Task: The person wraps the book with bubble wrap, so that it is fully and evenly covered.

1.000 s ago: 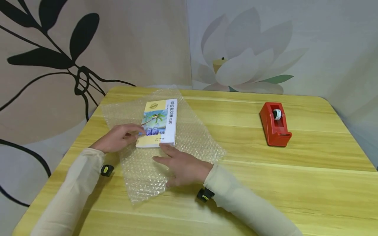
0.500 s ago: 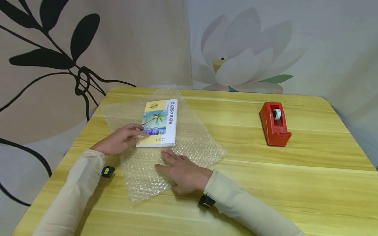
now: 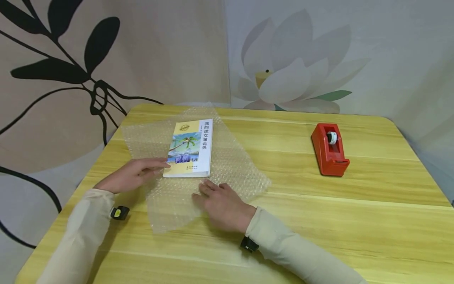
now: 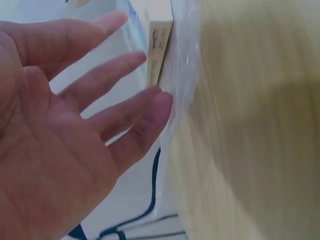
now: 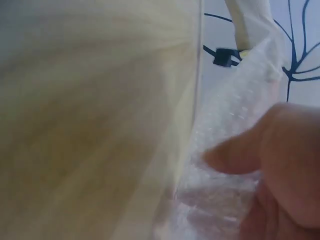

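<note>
A paperback book [image 3: 188,148] with a yellow, blue and white cover lies face up on a diamond-turned sheet of bubble wrap [image 3: 235,163]. My left hand [image 3: 129,175] is at the book's lower left edge, its fingers loosely extended; the left wrist view shows the palm with nothing gripped. My right hand [image 3: 225,207] is at the sheet's near right edge, below the book. It pinches the bubble wrap, thumb [image 5: 235,152] on the near face and fingers dimly visible through the plastic. The sheet's near edge is lifted off the table. Exact finger contact is partly blurred.
A red tape dispenser [image 3: 330,152] with a roll of tape stands on the right side of the wooden table [image 3: 301,228]. Behind the table hangs a patterned backdrop [image 3: 301,59] with a flower and dark leaves.
My left hand has drawn back slightly left from the book's cover. My right hand has moved a little right and curled its fingers; the wrap's near corner has risen. The book stays put.
</note>
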The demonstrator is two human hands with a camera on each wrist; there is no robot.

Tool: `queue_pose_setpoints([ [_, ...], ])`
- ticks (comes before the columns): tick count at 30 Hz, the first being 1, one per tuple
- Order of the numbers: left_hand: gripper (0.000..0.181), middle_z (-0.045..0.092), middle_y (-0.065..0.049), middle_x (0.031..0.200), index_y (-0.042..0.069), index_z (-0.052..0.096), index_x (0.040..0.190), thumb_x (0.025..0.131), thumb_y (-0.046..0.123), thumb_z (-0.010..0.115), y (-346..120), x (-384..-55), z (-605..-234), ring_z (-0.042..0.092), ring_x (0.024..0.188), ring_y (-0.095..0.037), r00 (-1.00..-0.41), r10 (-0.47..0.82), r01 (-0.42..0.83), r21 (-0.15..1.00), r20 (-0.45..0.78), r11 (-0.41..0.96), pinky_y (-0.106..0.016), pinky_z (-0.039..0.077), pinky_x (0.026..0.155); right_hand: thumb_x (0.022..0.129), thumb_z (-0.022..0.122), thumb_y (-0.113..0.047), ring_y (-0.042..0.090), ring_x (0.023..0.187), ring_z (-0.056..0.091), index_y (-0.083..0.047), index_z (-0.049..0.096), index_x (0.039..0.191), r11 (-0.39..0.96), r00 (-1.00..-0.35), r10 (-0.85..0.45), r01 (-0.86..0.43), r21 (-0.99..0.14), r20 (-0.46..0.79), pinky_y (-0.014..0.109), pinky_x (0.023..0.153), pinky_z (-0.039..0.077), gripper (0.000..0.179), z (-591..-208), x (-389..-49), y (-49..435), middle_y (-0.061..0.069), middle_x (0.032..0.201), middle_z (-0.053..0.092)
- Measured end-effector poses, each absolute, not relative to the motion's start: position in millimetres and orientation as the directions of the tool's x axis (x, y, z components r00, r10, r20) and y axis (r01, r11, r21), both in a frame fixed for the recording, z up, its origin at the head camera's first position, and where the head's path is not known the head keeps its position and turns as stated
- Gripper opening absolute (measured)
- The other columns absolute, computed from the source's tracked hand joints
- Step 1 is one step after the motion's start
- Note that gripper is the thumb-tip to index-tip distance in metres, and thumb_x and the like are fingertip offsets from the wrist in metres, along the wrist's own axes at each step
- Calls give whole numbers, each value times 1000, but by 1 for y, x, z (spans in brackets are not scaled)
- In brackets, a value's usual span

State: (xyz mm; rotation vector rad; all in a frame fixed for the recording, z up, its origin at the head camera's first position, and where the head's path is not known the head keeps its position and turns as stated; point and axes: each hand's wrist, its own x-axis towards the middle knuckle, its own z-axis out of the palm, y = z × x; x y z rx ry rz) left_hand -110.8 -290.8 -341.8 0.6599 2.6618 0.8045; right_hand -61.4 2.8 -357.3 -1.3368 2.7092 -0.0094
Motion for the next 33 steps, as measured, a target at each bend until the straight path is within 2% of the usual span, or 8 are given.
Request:
queue_pose_setpoints([
  [2, 43, 44, -11, 143, 20, 54, 128, 94, -2, 43, -297, -106, -341, 40, 132, -35, -851, 509, 354, 578, -127, 735, -39, 44, 101, 88, 50, -14, 24, 138, 35, -23, 43, 138, 609, -603, -793, -790, -68, -89, 44, 100, 44, 52, -356, -64, 4, 6, 144, 43],
  [5, 61, 42, -11, 145, 20, 53, 130, 86, -18, 36, -304, -101, -339, 32, 135, -39, -843, 522, 361, 581, -131, 729, -25, 32, 108, 91, 45, -13, 23, 134, 41, -22, 45, 137, 603, -600, -798, -794, -77, -57, 40, 98, 47, 47, -353, -67, 6, 6, 141, 48],
  [8, 76, 38, -12, 147, 21, 53, 130, 75, -27, 33, -308, -99, -337, 21, 139, -42, -838, 520, 338, 591, -166, 733, -35, 19, 116, 92, 45, -13, 23, 131, 45, -21, 47, 135, 593, -593, -805, -802, -73, -29, 37, 94, 50, 45, -351, -69, 7, 7, 138, 51],
  [11, 84, 36, -11, 149, 23, 52, 130, 67, -30, 36, -309, -98, -336, 17, 140, -43, -831, 518, 321, 588, -201, 743, -61, 18, 109, 91, 45, -12, 23, 130, 47, -19, 47, 135, 583, -584, -812, -810, -66, -14, 36, 91, 52, 44, -349, -70, 7, 8, 137, 51],
  [16, 88, 34, -11, 149, 24, 50, 132, 63, -30, 45, -308, -95, -337, 16, 140, -44, -823, 512, 304, 572, -244, 762, -67, 18, 105, 91, 46, -11, 23, 129, 47, -17, 47, 135, 577, -578, -816, -814, -69, -6, 35, 88, 53, 44, -346, -71, 6, 10, 137, 51],
  [24, 74, 34, -7, 150, 28, 52, 130, 70, -13, 64, -305, -94, -343, 13, 141, -43, -837, 478, 239, 607, -267, 758, -69, 10, 106, 91, 49, -11, 22, 132, 44, -18, 44, 137, 597, -598, -801, -796, -106, -25, 40, 88, 53, 47, -337, -76, 7, 9, 141, 47],
  [28, 58, 40, -5, 146, 31, 55, 127, 78, 1, 66, -305, -96, -347, 19, 140, -42, -862, 448, 242, 582, -238, 776, -67, 17, 106, 90, 48, -8, 20, 132, 44, -17, 45, 137, 604, -606, -795, -786, -134, -25, 39, 92, 51, 48, -330, -78, 6, 7, 141, 48],
  [33, 30, 47, -8, 140, 28, 63, 117, 88, 21, 61, -306, -94, -349, 28, 137, -41, -891, 412, 236, 583, -189, 778, -63, 26, 105, 90, 47, -4, 21, 130, 46, -15, 45, 136, 606, -614, -789, -774, -187, -14, 38, 96, 49, 48, -325, -83, 5, 5, 139, 49],
])
